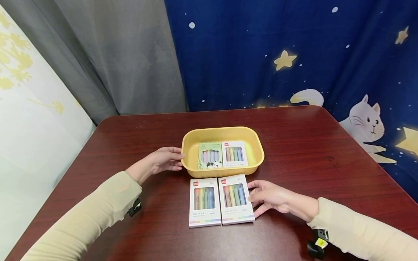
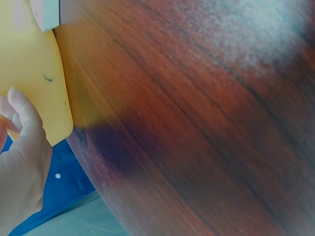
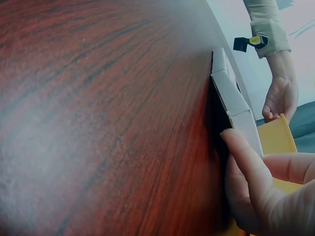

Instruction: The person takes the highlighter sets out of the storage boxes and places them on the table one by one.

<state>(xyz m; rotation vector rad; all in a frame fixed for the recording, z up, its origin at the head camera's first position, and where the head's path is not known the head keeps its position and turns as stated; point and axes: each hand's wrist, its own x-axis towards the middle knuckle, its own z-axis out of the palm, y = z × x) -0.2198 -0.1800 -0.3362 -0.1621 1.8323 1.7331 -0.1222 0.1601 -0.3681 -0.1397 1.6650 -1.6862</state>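
Fingers of the left hand [image 1: 164, 159], slightly apart, touch the left end of a yellow plastic bin [image 1: 225, 135] at the centre of the head view. Inside lie a green panda-print marker box [image 1: 214, 165] and a white windowed marker box [image 1: 236, 164]. Lower down, two more white marker boxes [image 1: 205, 217] sit side by side; the right hand [image 1: 272, 196] pinches the right one's edge. In the left wrist view, fingers meet the bin at left; their grip cannot be told. In the right wrist view, thumb and fingers pinch the box at lower right.
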